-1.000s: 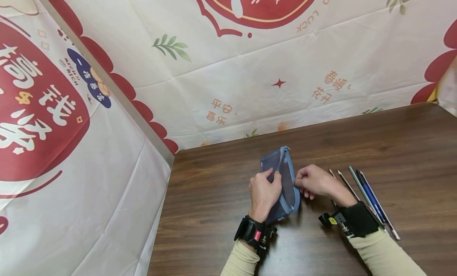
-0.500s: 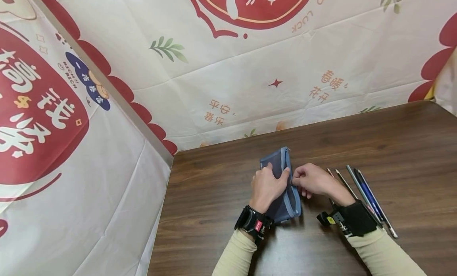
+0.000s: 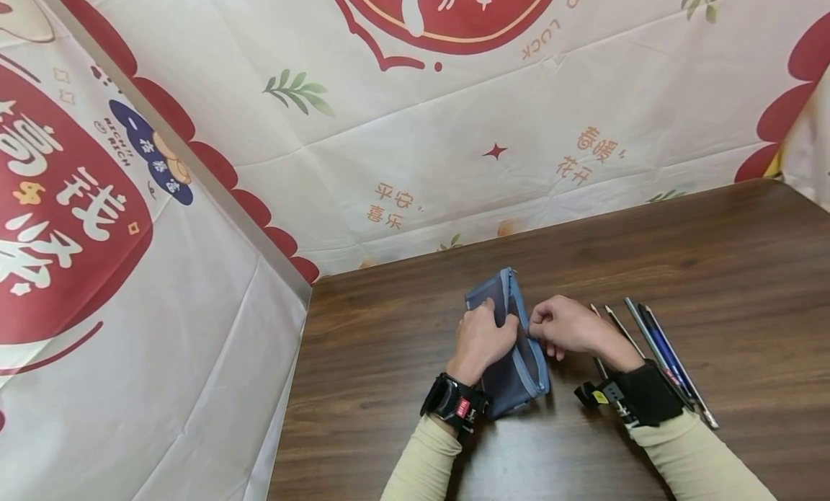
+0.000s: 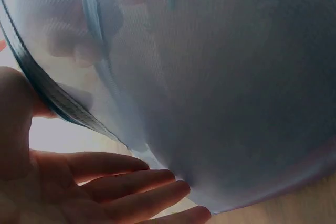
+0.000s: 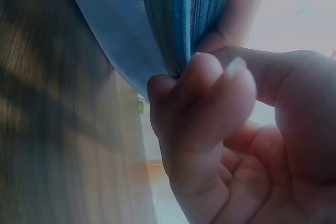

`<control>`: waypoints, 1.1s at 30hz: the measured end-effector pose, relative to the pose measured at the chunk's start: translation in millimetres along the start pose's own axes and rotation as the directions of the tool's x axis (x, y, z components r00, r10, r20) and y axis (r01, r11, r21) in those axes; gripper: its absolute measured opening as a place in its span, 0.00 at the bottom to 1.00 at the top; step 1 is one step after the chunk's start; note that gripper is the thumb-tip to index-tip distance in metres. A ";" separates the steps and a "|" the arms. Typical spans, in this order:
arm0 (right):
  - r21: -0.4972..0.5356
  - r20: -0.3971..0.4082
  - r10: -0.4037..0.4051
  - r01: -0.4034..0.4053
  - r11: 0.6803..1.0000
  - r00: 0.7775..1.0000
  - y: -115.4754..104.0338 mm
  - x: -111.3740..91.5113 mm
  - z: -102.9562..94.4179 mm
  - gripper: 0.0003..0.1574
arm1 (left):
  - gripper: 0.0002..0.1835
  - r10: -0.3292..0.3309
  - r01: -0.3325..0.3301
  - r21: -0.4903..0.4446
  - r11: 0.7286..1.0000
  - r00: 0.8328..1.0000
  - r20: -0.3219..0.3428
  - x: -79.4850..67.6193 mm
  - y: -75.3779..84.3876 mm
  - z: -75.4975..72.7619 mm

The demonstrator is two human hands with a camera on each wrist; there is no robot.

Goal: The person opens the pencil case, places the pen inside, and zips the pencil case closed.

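Note:
A blue-grey mesh pencil case (image 3: 509, 391) stands tilted on the table, its long zipped mouth facing right and parted. My left hand (image 3: 481, 340) holds it from the left, the thumb over the edge of the mouth. In the left wrist view, the left fingers (image 4: 131, 184) lie fairly straight along the outside of the mesh. Thumb and index finger of my right hand (image 3: 565, 324) pinch the right edge of the mouth. Seen from the right wrist, those curled fingers (image 5: 205, 108) sit right at the end of the blue zipper band (image 5: 184, 19).
Several pencils and pens lie side by side right of the case, partly under the right wrist: a dark pencil (image 3: 622, 328), a pale teal one (image 3: 645, 334), a blue pen (image 3: 663, 347). Printed cloth (image 3: 421, 155) hangs behind the brown wooden table (image 3: 382, 364).
The left thumb has moved right across the mouth, then slightly back, and the mouth looks narrower. The case's near end has shifted a little. The right hand keeps its pinch on the edge.

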State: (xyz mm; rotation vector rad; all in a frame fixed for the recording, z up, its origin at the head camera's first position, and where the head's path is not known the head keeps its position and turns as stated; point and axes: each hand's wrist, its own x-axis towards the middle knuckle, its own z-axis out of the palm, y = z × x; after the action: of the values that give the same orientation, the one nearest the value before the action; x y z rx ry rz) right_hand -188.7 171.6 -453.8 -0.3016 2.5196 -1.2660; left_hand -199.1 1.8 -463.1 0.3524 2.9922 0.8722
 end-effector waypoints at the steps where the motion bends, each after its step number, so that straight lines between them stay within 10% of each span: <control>1: -0.001 0.001 0.001 -0.001 1.000 1.000 0.0 -0.1 -0.2 0.11 | 0.22 0.008 -0.008 0.008 1.000 1.000 0.015 -0.7 0.1 0.1; 8: -0.005 0.002 0.024 -0.024 1.000 1.000 1.1 -0.2 -1.3 0.11 | 0.28 0.030 -0.034 0.048 0.998 0.996 0.084 -5.0 3.7 3.3; 33: -0.088 -0.073 0.084 -0.090 0.992 0.994 25.8 -43.0 -34.2 0.13 | 0.26 -0.002 0.002 -0.002 1.000 0.998 -0.059 -9.4 1.8 15.4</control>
State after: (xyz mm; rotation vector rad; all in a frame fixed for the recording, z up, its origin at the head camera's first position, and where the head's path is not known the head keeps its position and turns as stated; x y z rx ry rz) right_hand -162.3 225.9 -447.7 -0.1689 2.6235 -1.1496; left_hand -188.5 9.4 -475.7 0.3293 3.0447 0.9007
